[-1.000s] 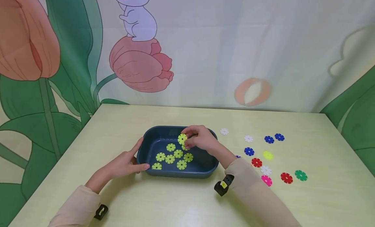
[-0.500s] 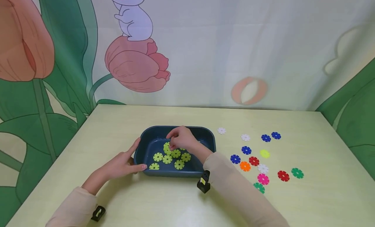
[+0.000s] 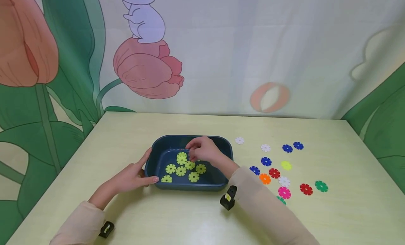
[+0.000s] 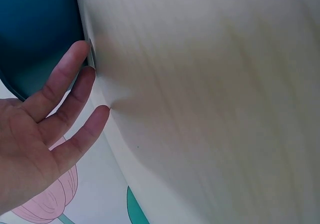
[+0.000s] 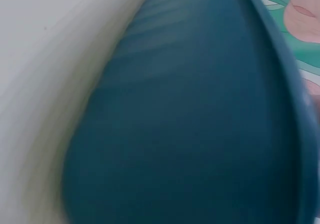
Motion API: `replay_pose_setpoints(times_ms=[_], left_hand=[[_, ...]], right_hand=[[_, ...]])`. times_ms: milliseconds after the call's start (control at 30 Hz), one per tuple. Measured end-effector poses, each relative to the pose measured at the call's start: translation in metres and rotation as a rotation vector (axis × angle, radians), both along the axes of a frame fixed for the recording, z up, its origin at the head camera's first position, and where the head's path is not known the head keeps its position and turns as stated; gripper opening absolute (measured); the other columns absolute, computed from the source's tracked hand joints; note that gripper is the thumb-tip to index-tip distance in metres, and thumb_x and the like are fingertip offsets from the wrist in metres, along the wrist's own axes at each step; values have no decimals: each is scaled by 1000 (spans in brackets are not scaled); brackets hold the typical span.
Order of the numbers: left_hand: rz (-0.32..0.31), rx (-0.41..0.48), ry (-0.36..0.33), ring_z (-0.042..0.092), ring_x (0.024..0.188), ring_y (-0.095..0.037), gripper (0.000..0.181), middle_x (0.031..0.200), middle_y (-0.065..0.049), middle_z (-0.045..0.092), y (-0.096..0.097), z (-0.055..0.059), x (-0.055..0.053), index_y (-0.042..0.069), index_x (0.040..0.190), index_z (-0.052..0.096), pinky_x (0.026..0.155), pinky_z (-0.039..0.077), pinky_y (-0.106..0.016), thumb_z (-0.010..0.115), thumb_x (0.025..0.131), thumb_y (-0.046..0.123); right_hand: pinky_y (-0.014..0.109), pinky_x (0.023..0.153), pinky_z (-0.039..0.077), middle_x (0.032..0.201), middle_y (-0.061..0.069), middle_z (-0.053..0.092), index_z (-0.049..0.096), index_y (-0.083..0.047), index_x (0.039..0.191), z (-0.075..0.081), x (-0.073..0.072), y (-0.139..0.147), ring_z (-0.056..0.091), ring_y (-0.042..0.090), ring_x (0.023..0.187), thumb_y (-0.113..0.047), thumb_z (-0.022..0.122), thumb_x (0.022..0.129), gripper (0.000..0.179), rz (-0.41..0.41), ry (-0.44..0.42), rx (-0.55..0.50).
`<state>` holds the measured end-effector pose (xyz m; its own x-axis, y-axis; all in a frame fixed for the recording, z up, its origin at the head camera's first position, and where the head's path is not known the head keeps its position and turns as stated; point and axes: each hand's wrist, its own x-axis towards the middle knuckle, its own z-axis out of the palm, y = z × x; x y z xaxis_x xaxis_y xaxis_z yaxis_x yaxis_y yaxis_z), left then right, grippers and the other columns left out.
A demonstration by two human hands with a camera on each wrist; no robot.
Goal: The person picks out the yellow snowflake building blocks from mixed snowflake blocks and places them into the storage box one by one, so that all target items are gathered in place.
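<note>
A dark blue tub (image 3: 221, 180) stands on the table with several yellow-green notched discs (image 3: 194, 176) on its floor. My left hand (image 3: 134, 176) rests against its left end, thumb along the near rim and index finger along the left rim. In the left wrist view, the other fingers (image 4: 75, 99) are spread, loosely bent, beside the tub's wall. My right hand (image 3: 205, 152) hovers over the tub's back middle, fingers loosely bent, with no disc visible in them. Just left of its fingertips two discs (image 3: 181, 156) overlap. The right hand partly covers another disc.
Loose discs lie on the table right of the tub: white (image 3: 265, 147), blue (image 3: 266, 161), red (image 3: 306, 189), orange (image 3: 265, 178), pink (image 3: 284, 192), green (image 3: 321, 186) and one bright yellow (image 3: 286, 165). My right sleeve partly hides another green disc. A printed curtain (image 3: 215, 62) hangs behind.
My right hand carried a yellow-green disc leftward and let it go on the tub's floor, overlapping another disc. It has since drawn slightly right. My left hand has stayed at the tub's end.
</note>
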<state>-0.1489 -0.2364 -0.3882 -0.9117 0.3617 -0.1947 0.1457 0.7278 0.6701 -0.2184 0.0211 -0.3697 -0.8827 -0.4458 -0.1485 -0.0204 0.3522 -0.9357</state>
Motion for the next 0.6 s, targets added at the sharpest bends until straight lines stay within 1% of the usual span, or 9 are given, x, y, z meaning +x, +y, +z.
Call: replay_pose_setpoints(times_ms=[67,200,333,467,533,600], left_hand=[[0,-2,1,54,63,-16,100,73,-2,63,0,0,0,8,146,-4,58,41,-32,65,81,42],[-1,-3,7,54,63,-16,100,72,-3,62,0,0,0,8,146,-3,57,41,-31,66,81,42],[-3,-7,8,53,62,-15,100,71,-3,62,-1,-1,0,8,146,-3,57,41,-31,65,81,42],[-1,-7,3,53,61,-15,100,70,-3,61,-1,-1,0,9,146,-3,57,41,-31,65,81,42],[1,-9,1,53,61,-16,100,70,-3,61,-1,-1,-1,9,146,-3,57,41,-31,65,81,42],[4,-12,1,53,62,-16,100,70,-2,61,0,-1,-1,9,147,-3,57,41,-31,65,81,42]], right_hand=[[38,69,51,76,12,59,60,8,106,1,1,8,63,21,66,2,56,85,22,4,8,-21],[40,71,51,80,14,59,60,6,107,6,5,23,63,30,76,0,59,85,23,0,5,-74],[37,70,51,82,14,59,60,5,107,10,9,39,61,36,82,-1,59,85,22,8,16,-105],[34,69,51,85,17,59,60,4,107,12,12,55,61,39,83,-3,59,86,22,12,31,-107],[34,69,51,85,15,59,60,4,108,12,14,63,60,39,84,-4,59,86,23,15,30,-108],[34,70,51,84,12,59,59,4,109,11,14,71,60,40,84,-5,60,87,24,29,41,-105]])
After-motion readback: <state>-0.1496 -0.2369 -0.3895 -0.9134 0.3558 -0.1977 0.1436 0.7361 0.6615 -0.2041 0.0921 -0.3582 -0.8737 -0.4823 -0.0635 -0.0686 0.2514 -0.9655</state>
